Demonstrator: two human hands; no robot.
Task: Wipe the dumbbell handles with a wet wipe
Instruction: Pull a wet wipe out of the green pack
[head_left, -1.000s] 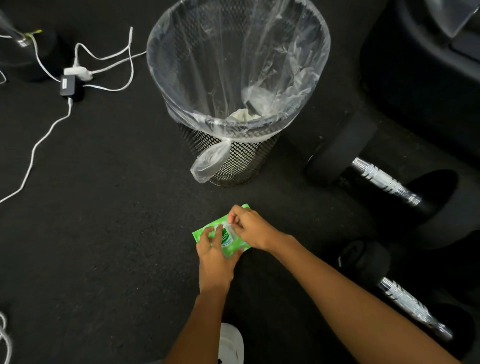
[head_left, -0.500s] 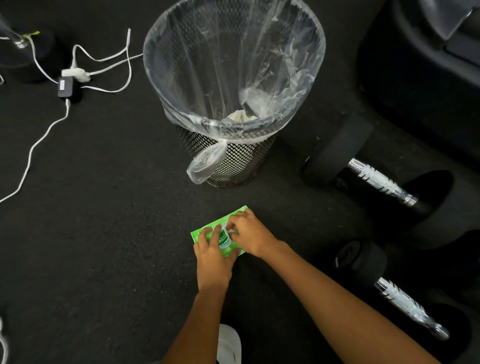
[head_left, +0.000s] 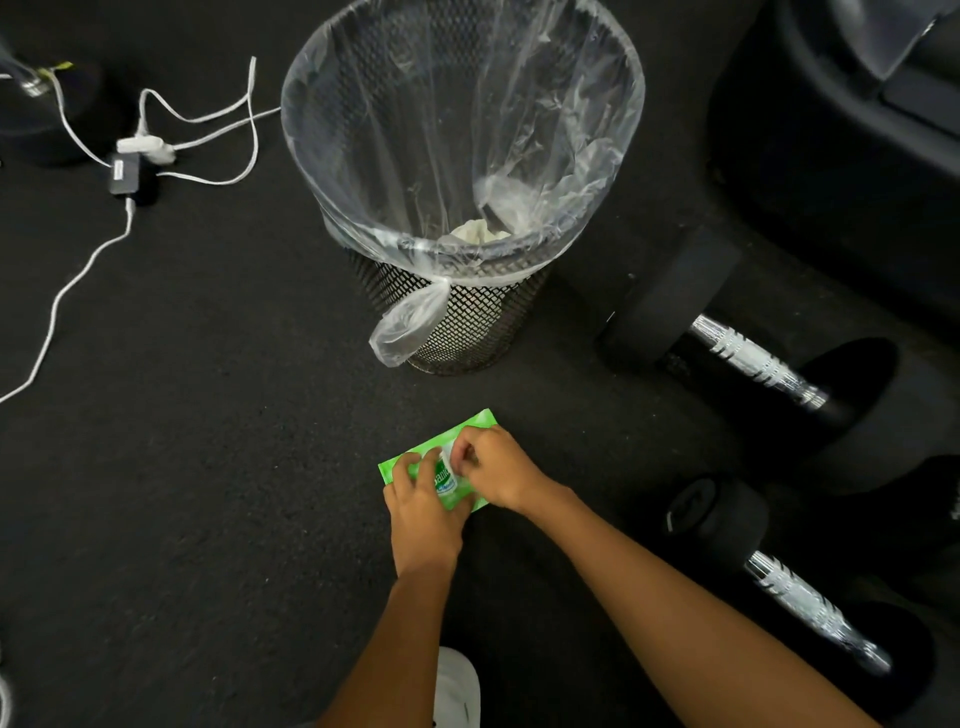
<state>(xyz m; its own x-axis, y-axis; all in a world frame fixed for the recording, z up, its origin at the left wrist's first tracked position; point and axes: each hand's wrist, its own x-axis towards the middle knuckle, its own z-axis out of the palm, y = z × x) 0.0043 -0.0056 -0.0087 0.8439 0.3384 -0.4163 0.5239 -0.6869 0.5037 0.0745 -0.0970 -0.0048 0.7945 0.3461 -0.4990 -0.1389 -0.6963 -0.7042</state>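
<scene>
wipe pack (head_left: 397, 464): on floor (head_left: 208, 467), under both hands
left hand (head_left: 423, 514): flat fingers pin it down
right hand (head_left: 498, 470): pinches its top
dumbbell handles (head_left: 810, 608): right of hands, lying diagonal, right hand nearer

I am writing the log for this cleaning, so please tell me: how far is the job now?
Done: nothing visible yet; no wipe is out. In hand: the left hand presses the green wipe pack on the floor, the right hand pinches its flap. Left: pulling a wipe and wiping the far dumbbell handle and the near dumbbell handle.
</scene>
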